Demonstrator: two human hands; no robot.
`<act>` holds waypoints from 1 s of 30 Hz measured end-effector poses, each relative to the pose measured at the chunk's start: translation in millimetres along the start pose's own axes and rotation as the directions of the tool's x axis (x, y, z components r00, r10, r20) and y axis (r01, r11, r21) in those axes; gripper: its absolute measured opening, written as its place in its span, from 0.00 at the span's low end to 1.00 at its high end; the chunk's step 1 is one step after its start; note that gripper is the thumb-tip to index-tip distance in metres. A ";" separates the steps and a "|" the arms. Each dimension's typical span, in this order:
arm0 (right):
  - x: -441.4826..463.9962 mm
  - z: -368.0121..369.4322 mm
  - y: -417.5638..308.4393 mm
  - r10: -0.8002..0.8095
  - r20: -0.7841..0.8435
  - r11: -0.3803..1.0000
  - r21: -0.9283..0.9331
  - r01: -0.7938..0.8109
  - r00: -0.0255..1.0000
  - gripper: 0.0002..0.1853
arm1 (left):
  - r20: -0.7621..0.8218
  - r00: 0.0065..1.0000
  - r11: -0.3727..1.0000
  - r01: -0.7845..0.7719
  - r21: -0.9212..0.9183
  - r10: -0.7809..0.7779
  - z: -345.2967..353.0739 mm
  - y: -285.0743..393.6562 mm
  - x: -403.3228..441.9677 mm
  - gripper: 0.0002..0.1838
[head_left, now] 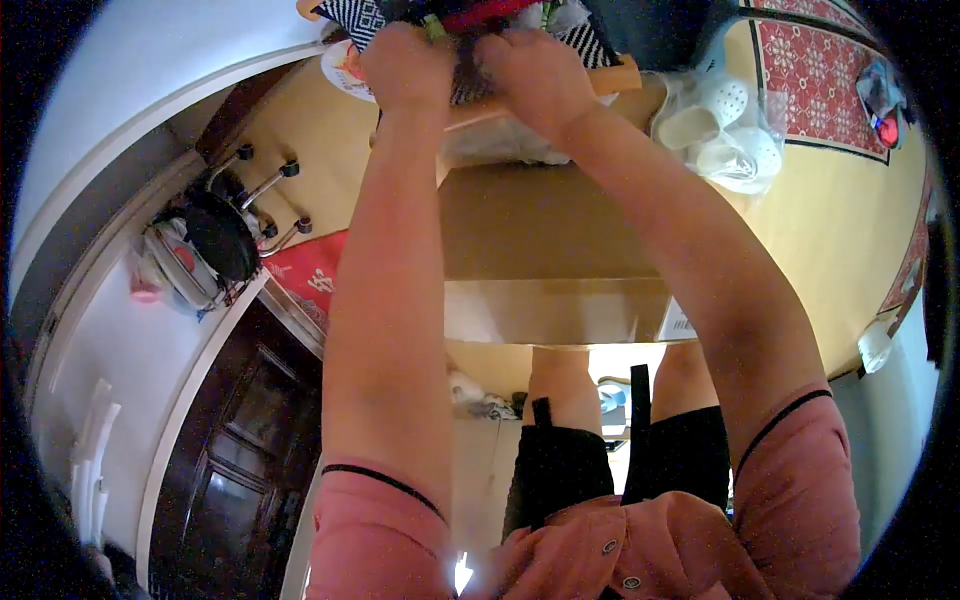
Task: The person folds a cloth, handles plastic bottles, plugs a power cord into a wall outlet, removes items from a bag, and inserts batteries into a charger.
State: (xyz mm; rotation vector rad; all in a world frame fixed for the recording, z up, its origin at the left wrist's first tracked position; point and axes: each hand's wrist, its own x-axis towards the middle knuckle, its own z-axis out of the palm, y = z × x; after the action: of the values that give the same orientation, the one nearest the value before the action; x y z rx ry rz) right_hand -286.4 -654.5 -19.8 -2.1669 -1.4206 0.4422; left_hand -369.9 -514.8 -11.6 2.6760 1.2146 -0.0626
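Observation:
Both arms reach forward to the top of the view. My left hand is closed at a black-and-white patterned cloth, close to a small green piece. My right hand has its fingers bent together over dark material beside the same cloth; what lies between the fingers is too blurred to make out. A wooden bar runs beneath my right hand, with clear plastic below it. Nearer to me, a large brown cardboard box lies under my forearms.
White clogs in a clear bag lie right of the box. A red patterned mat is at the upper right. On the left are a wheeled chair base, a red mat and a dark door.

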 end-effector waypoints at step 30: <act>1.0 1.1 -0.6 0.025 0.025 0.999 -0.036 -0.024 0.999 0.07 | -0.041 0.970 0.963 0.230 -0.142 -0.238 -2.2 -8.5 -16.8 0.16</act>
State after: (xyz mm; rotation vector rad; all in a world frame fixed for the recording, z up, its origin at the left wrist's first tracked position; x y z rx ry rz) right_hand -287.0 -653.1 -20.4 -2.2165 -1.4268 0.4581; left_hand -387.4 -521.3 -8.8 2.4225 1.4912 0.0610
